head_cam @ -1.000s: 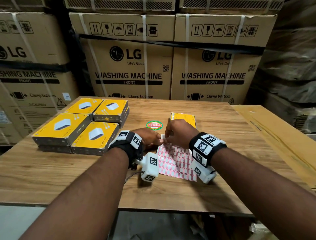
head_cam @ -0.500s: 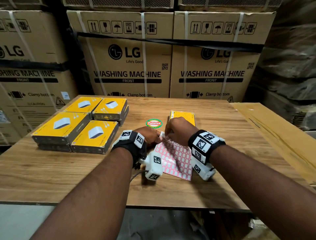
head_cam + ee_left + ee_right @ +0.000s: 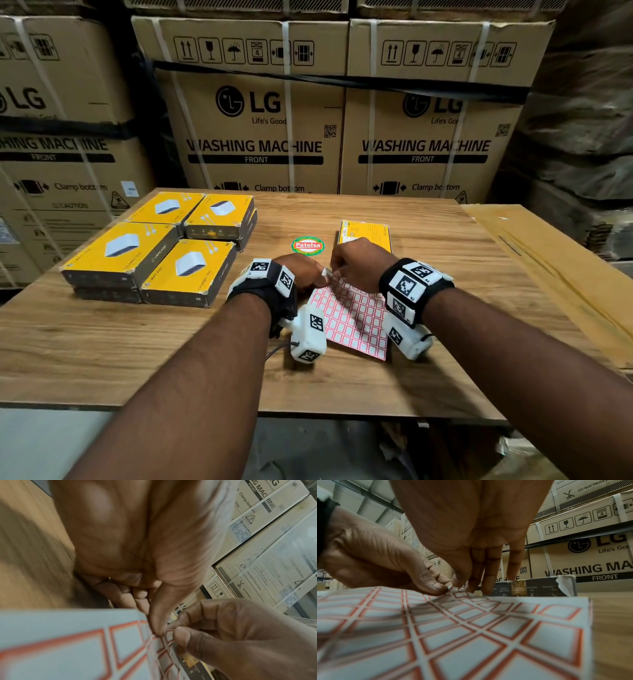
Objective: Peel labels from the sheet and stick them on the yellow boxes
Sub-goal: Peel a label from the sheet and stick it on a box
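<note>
A white label sheet (image 3: 352,318) with red-bordered labels lies on the wooden table (image 3: 102,342) in front of me. My left hand (image 3: 320,279) pinches its far left corner, thumb on top (image 3: 158,628). My right hand (image 3: 334,274) pinches a small white label (image 3: 450,587) at that same corner between thumb and forefinger, its other fingers pointing down (image 3: 488,585). One yellow box (image 3: 364,229) lies flat just beyond my right hand. Several more yellow boxes (image 3: 154,253) are stacked at the table's left.
A round green and red sticker (image 3: 308,245) sits on the table beyond my hands. Big washing-machine cartons (image 3: 260,113) wall off the back and left. A flat cardboard slab (image 3: 548,267) adjoins the table on the right. The table's front edge (image 3: 239,407) is close to me.
Both hands stay together at the sheet's far corner. The sheet has turned slightly under them. The boxes have not moved.
</note>
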